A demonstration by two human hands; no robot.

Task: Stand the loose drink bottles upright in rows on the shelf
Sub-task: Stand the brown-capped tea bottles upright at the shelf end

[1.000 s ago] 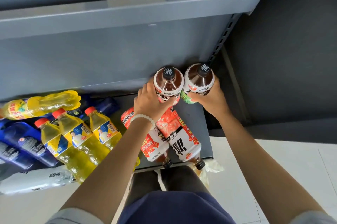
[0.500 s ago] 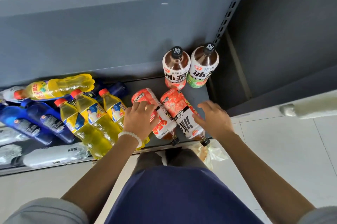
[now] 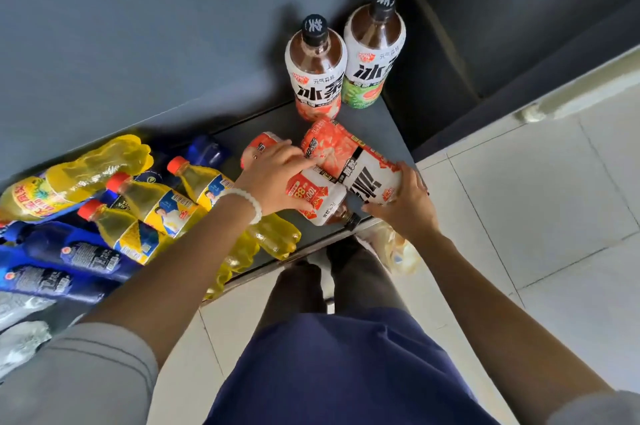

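Pale tiled floor [image 3: 540,217] (perhaps glossy)

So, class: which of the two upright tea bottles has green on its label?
The right-hand upright tea bottle, in the shelf's back corner; its neighbour has a red-orange label base.

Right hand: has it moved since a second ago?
Yes. The right hand left the standing green-label bottle at the back corner and came toward the shelf's front edge, where it now grips a lying bottle.
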